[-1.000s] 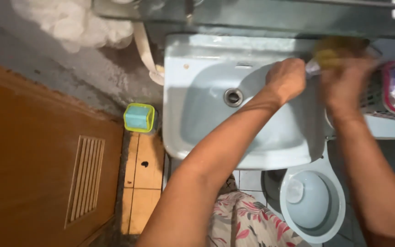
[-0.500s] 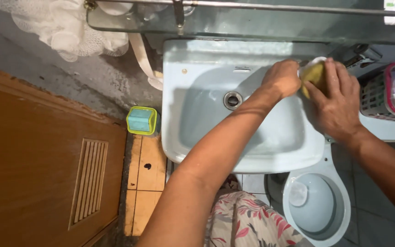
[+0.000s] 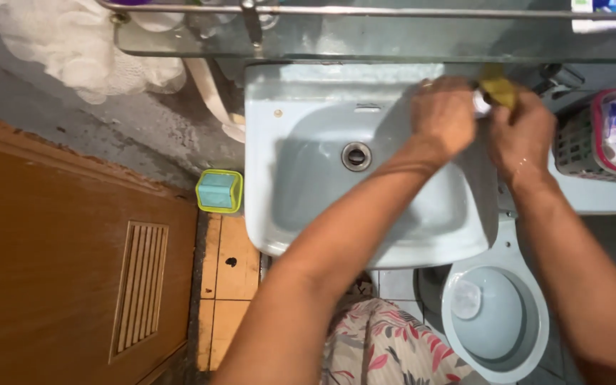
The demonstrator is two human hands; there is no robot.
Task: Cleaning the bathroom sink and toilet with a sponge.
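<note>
Dim, soft light — hands motion-blurred, arm shadows in basin.

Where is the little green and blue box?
In the head view, the green and blue box sits on the floor at the left, tucked between the pale blue sink and the brown door, just above the orange tiles.

Over the pale blue sink (image 3: 301, 178), the left hand (image 3: 442, 114) and right hand (image 3: 518, 135) meet, the right gripping a yellow sponge (image 3: 498, 90) near the back rim.

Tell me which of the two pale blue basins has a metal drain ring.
The square sink under both hands has the metal drain; the round toilet bowl below it shows none.
</note>
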